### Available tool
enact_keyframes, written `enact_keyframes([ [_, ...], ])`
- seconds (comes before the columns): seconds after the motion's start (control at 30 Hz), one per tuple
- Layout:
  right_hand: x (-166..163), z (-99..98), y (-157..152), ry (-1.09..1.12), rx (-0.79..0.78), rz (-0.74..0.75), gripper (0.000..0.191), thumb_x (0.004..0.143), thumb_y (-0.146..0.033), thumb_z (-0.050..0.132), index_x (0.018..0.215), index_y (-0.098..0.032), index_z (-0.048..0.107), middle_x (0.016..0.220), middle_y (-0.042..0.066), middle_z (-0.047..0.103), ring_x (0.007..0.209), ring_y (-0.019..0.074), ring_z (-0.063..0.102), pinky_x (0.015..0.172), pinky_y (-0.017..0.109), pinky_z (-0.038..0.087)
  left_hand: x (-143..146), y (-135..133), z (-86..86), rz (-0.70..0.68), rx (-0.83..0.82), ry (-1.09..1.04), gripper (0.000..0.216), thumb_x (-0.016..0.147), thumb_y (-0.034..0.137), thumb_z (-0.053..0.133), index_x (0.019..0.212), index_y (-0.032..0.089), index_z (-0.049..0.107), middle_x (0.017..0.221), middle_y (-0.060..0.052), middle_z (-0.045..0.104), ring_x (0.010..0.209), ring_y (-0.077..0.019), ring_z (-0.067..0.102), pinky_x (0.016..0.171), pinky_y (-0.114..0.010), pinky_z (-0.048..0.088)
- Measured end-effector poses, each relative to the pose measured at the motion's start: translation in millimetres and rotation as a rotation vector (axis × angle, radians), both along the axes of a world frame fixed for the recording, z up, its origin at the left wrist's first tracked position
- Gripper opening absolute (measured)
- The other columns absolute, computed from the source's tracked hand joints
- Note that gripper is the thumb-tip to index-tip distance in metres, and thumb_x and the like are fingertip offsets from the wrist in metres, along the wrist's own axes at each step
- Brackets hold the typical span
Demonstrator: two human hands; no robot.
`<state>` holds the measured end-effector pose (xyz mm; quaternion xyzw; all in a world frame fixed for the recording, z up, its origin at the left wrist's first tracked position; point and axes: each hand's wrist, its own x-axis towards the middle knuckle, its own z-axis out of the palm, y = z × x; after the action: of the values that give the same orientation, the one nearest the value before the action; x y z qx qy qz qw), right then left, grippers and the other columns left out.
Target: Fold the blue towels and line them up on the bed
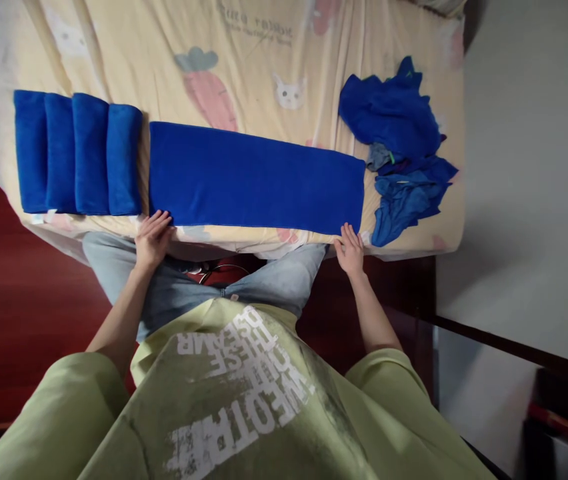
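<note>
A long blue towel [257,177] lies flat along the near side of the bed. My left hand [153,235] rests on its near left corner, fingers stretched over the edge. At the near right corner, the fingertips of my right hand [350,248] lie on the cloth, the fingers extended. Left of the towel are several folded blue towels [90,153], set side by side and partly overlapping. A crumpled pile of blue cloths [394,113] sits to the right, with a small grey piece [378,157] among them.
The bed [259,80] has a cream sheet printed with carrots and animal faces. Its near edge runs just above my knees in jeans [284,273]. A reddish-brown floor [24,320] shows at left, a pale wall [529,167] at right.
</note>
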<state>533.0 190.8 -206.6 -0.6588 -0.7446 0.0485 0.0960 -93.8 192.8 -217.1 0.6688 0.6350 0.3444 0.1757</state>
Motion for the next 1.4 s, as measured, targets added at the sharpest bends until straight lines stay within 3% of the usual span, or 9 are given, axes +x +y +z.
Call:
enact_keyframes([
  [0.2, -14.0, 14.5, 11.7, -0.035, 0.049, -0.026, 0.045, 0.105, -0.040, 0.042, 0.132, -0.016, 0.071, 0.138, 0.014, 0.068, 0.128, 0.0304, 0.060, 0.114, 0.052, 0.040, -6.6, 2.1, -2.6, 0.016, 0.055, -0.069, 0.026, 0.098, 0.036, 0.061, 0.113, 0.024, 0.077, 0.125, -0.011, 0.073, 0.127, -0.0297, 0.063, 0.116, -0.054, 0.044],
  [0.4, -30.5, 25.8, 17.8, -0.034, -0.033, 0.022, 0.046, 0.103, -0.029, 0.038, 0.133, -0.018, 0.072, 0.133, 0.012, 0.071, 0.120, 0.0312, 0.061, 0.105, 0.050, 0.044, -7.6, 3.4, 6.6, 0.043, -0.004, 0.000, 0.026, 0.100, 0.038, 0.055, 0.107, 0.025, 0.076, 0.117, -0.010, 0.073, 0.118, -0.0287, 0.064, 0.110, -0.052, 0.048],
  [0.57, -33.9, 24.1, 21.2, -0.058, -0.060, 0.051, 0.044, 0.102, -0.028, 0.041, 0.130, -0.018, 0.073, 0.131, 0.012, 0.072, 0.119, 0.0305, 0.064, 0.104, 0.048, 0.045, -3.8, 4.5, 9.7, 0.070, 0.008, 0.012, 0.028, 0.100, 0.039, 0.052, 0.101, 0.022, 0.074, 0.113, -0.010, 0.074, 0.113, -0.0276, 0.065, 0.108, -0.049, 0.049],
  [0.93, -32.5, 7.9, 9.1, -0.047, 0.088, -0.137, 0.042, 0.098, -0.022, 0.040, 0.110, -0.016, 0.080, 0.110, 0.014, 0.079, 0.099, 0.0290, 0.073, 0.094, 0.043, 0.054, -8.3, 4.8, 13.0, 0.025, -0.002, 0.052, 0.029, 0.100, 0.036, 0.048, 0.098, 0.020, 0.072, 0.109, -0.012, 0.072, 0.111, -0.0285, 0.065, 0.105, -0.048, 0.050],
  [1.3, -77.1, 10.0, 3.2, 0.121, 0.051, -0.398, 0.049, 0.095, -0.023, 0.035, 0.124, -0.013, 0.073, 0.127, 0.021, 0.066, 0.114, 0.0355, 0.066, 0.103, 0.053, 0.051, 3.3, -3.0, 2.4, 0.133, 0.021, 0.030, 0.027, 0.100, 0.034, 0.046, 0.098, 0.021, 0.069, 0.113, -0.011, 0.073, 0.120, -0.0271, 0.064, 0.114, -0.049, 0.046],
  [1.4, -99.3, 5.7, -3.5, 0.117, 0.037, -0.442, 0.054, 0.092, -0.022, 0.037, 0.136, -0.009, 0.065, 0.138, 0.023, 0.059, 0.130, 0.0373, 0.058, 0.110, 0.055, 0.047, 8.9, -4.4, -0.7, 0.189, 0.020, 0.002, 0.027, 0.100, 0.035, 0.045, 0.100, 0.022, 0.069, 0.114, -0.011, 0.073, 0.122, -0.0269, 0.064, 0.115, -0.051, 0.044],
])
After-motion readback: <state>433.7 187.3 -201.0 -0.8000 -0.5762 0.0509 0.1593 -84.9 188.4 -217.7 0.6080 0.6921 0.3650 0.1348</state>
